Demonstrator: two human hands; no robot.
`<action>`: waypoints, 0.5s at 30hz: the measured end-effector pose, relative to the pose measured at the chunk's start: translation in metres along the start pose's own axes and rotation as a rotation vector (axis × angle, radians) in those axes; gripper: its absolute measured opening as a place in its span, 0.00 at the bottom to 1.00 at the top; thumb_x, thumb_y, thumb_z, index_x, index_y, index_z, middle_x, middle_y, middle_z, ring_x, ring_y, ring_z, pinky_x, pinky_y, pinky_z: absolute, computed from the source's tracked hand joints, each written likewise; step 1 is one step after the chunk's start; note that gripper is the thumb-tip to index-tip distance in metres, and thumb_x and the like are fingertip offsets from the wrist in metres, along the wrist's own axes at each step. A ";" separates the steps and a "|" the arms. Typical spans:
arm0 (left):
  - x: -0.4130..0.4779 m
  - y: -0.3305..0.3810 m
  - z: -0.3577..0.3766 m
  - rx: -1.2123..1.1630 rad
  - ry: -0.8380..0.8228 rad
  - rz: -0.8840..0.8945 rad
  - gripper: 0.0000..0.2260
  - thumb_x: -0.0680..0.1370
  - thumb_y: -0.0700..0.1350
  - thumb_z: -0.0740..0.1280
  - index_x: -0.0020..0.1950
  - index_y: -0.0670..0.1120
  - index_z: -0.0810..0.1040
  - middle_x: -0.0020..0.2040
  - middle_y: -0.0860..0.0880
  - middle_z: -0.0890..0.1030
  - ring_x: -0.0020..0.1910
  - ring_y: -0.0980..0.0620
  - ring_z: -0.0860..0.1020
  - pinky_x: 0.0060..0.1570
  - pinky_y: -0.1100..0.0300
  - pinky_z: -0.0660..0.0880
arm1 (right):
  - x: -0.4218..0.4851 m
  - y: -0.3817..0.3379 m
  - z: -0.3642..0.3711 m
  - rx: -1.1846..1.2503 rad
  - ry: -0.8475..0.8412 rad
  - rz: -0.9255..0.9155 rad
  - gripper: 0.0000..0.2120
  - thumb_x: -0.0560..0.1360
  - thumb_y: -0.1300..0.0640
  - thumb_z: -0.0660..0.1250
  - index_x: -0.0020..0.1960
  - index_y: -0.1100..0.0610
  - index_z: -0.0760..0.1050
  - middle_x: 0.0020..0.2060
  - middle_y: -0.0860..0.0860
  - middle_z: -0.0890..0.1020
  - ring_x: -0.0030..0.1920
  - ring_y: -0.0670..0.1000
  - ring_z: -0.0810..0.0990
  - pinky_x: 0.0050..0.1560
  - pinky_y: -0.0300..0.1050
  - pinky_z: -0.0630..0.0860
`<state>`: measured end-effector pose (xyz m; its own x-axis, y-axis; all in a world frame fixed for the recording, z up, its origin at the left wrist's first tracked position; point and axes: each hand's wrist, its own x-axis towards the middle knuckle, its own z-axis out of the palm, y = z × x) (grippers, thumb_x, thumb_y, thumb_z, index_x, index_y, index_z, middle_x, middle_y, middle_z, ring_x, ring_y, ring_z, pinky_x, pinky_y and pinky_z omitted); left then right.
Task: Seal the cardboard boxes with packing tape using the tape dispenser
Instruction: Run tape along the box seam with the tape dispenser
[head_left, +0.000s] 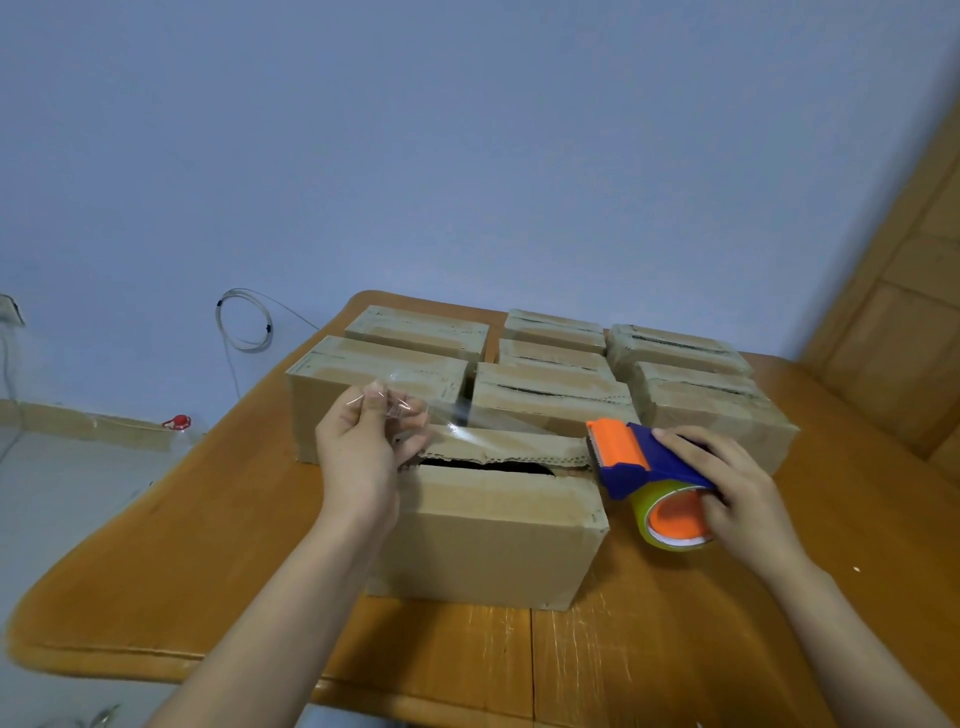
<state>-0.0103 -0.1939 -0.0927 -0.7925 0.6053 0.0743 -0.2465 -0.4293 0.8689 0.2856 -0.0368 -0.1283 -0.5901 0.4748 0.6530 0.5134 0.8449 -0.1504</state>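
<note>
Clear packing tape (470, 422) spans the gap between the two hands, above the far flap of the nearest cardboard box (488, 535). Left hand (358, 457): raised, thumb and fingertips pinching the crumpled free end of the tape. Right hand (743, 488): fingers curled over the blue and orange tape dispenser (641, 460), grasping it at the box's right top edge, with the orange mouth pointing toward the left hand. The tape roll (675, 519) sits under the right palm, just off the box's right corner.

Nearest box: stands directly below and between the hands. Its top flaps are unsealed; a dark, ragged slot shows along the seam, running from the left hand's knuckles to the dispenser mouth. Whether the tape touches the flap cannot be told.

More boxes (550, 395) stand in rows beyond both hands, with tape visible on their tops. All rest on a wooden table (208, 561).
</note>
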 end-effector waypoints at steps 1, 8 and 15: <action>-0.001 0.000 0.000 -0.004 0.000 0.003 0.14 0.84 0.44 0.56 0.41 0.40 0.73 0.32 0.49 0.80 0.32 0.55 0.80 0.36 0.61 0.81 | 0.000 -0.001 0.001 0.005 -0.004 0.004 0.42 0.67 0.80 0.62 0.69 0.41 0.65 0.62 0.44 0.70 0.61 0.46 0.68 0.49 0.46 0.75; 0.003 0.000 -0.001 -0.021 -0.030 -0.026 0.14 0.84 0.43 0.57 0.41 0.40 0.73 0.33 0.46 0.78 0.32 0.54 0.79 0.38 0.58 0.81 | -0.010 0.001 0.007 0.046 -0.005 0.044 0.55 0.65 0.83 0.63 0.69 0.29 0.58 0.62 0.43 0.70 0.61 0.42 0.66 0.47 0.41 0.75; 0.026 0.007 -0.034 0.729 -0.216 0.761 0.11 0.82 0.45 0.61 0.43 0.42 0.78 0.33 0.53 0.78 0.34 0.56 0.77 0.36 0.65 0.73 | -0.012 0.003 0.008 0.025 -0.019 0.073 0.55 0.64 0.83 0.64 0.70 0.29 0.58 0.61 0.42 0.71 0.61 0.42 0.66 0.51 0.36 0.69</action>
<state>-0.0519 -0.2036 -0.1010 -0.4646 0.4837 0.7418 0.7189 -0.2831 0.6349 0.2892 -0.0376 -0.1428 -0.5631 0.5401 0.6255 0.5400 0.8134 -0.2162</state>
